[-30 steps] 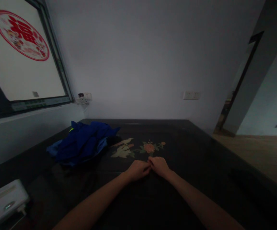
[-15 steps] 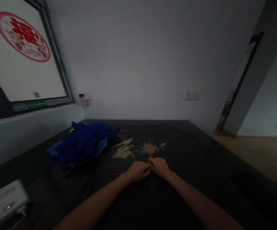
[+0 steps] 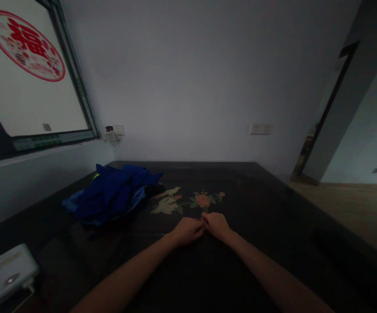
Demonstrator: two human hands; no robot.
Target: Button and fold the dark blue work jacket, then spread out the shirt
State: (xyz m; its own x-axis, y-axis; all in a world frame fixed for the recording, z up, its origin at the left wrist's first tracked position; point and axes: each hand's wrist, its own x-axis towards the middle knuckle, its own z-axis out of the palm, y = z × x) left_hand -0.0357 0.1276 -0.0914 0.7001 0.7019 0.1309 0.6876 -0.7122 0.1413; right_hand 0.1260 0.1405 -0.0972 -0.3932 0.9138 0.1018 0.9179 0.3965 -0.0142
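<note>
My left hand [image 3: 186,230] and my right hand [image 3: 217,225] rest side by side on a dark cloth [image 3: 273,226] that covers the wide flat surface in front of me. Their fingertips meet in the middle and are curled down, pinched against the cloth; what they grip is too dark to make out. Just beyond the hands the cloth carries an embroidered bird and flower pattern [image 3: 188,201]. A crumpled blue garment [image 3: 110,194] lies to the left, apart from both hands.
A white box-shaped device [image 3: 8,271] with a cable sits at the near left corner. A window with a red round sticker [image 3: 25,45] fills the left wall. Wall sockets [image 3: 260,128] are on the far wall. A doorway and wooden floor [image 3: 354,208] lie to the right.
</note>
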